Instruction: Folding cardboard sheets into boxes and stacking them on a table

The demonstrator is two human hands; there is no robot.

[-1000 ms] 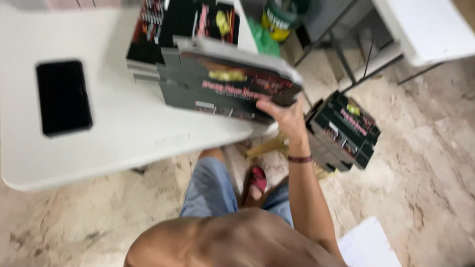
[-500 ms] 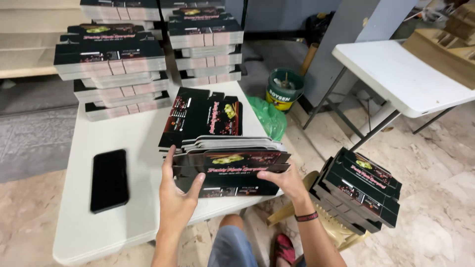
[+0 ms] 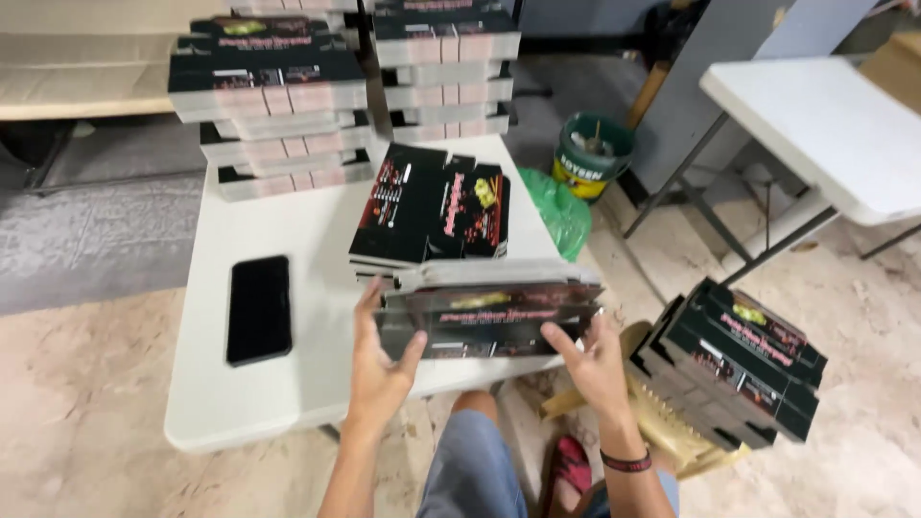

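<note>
A half-folded black printed carton [image 3: 489,312] stands on edge at the near side of the white folding table [image 3: 288,403]. My left hand [image 3: 379,360] presses against its left end with the fingers spread. At the carton's right end sits my right hand [image 3: 590,360], a dark band on its wrist, fingers touching the front face. Just behind the carton lies a pile of flat black carton blanks [image 3: 432,206].
A black phone [image 3: 259,307] lies on the table's left side. Stacks of assembled boxes [image 3: 278,96] fill the table's far end. More black boxes [image 3: 734,360] rest on a yellow stool at my right. A green bucket [image 3: 592,153], green bag and second white table [image 3: 825,129] stand beyond.
The view swung up from my lap to the table. My left hand came onto the carton's left end, joining the right hand, and the carton now stands at the table's near edge.
</note>
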